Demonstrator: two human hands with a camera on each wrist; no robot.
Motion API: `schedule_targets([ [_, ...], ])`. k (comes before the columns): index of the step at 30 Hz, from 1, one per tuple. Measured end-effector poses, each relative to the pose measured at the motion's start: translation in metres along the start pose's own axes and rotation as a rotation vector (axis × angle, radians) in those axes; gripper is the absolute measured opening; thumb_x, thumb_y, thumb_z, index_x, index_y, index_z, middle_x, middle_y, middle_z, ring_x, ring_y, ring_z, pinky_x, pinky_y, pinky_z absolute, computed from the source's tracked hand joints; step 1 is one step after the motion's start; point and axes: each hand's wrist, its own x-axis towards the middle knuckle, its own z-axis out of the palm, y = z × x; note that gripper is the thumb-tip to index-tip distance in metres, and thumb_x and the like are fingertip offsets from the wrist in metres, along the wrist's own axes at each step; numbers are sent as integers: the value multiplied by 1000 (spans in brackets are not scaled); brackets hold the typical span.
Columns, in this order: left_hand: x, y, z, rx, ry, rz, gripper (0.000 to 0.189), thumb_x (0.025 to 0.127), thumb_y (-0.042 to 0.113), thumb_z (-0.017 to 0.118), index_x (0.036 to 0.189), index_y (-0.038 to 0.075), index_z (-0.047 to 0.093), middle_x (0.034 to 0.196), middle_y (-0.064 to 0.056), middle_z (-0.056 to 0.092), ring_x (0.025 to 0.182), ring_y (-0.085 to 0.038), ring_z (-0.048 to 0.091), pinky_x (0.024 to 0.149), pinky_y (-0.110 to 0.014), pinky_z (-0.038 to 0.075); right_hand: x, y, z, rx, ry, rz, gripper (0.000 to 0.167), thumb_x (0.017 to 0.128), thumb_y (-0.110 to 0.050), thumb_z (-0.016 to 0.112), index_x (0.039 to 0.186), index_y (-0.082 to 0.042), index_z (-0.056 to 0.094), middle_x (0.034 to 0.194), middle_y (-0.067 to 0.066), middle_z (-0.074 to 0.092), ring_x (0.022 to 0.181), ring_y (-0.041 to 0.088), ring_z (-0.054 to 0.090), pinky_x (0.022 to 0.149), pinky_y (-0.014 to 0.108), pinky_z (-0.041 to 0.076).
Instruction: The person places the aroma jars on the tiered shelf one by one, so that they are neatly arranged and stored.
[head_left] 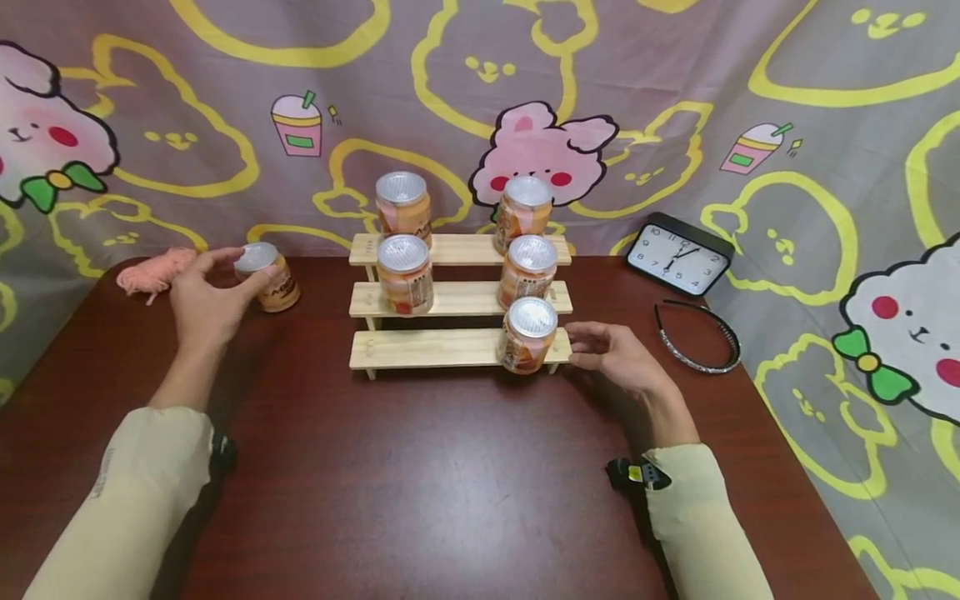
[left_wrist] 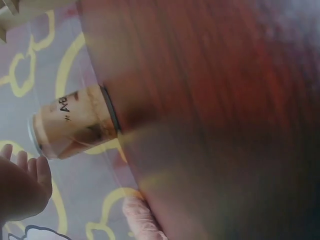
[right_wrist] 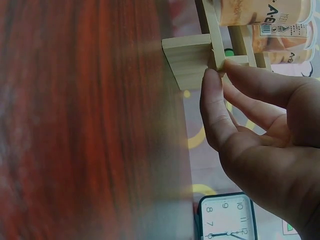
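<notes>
At the back left my left hand [head_left: 210,296] reaches to a tan can [head_left: 279,287] with a silver lid, standing on the table. Thumb and fingers spread about its upper part in the head view; in the left wrist view the fingertips come right at the lid edge of the can [left_wrist: 75,122]. My right hand [head_left: 618,358] pinches the right end of the lowest board of a three-step wooden rack [head_left: 427,350], thumb and fingertip at the board's corner in the right wrist view. Cans stand on the rack: two on top, two in the middle, one [head_left: 528,337] at the bottom right.
Pink yarn [head_left: 156,273] lies at the far left, behind the left hand. A black-framed clock [head_left: 678,256] leans at the back right, with a headband [head_left: 701,337] in front of it. A patterned cloth [head_left: 645,50] hangs behind the dark table [head_left: 450,475].
</notes>
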Motion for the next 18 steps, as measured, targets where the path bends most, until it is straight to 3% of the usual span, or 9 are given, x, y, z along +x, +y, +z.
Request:
schedule_targets([
  [6,9,-7,1,-26,-10,-57,57,79,22,89,128,2,68,99,12,58,88,-2,57,75,-14,42,1,-1,1,-3,1,0,49,92,7,67,139,13,51,130,30,60,116,34,60,83,22,54],
  [12,15,-11,1,19,-81,-135,68,81,29,87,138,5,60,113,10,56,104,-7,50,84,-19,39,0,-1,2,6,-6,9,50,92,6,67,139,13,51,129,30,60,116,35,60,83,22,54],
  [18,22,-12,4,60,-189,-170,80,83,35,84,149,7,49,140,-8,50,122,-20,45,96,-26,40,-1,-2,1,-1,3,6,50,92,7,67,139,13,51,128,30,61,114,32,61,82,22,54],
])
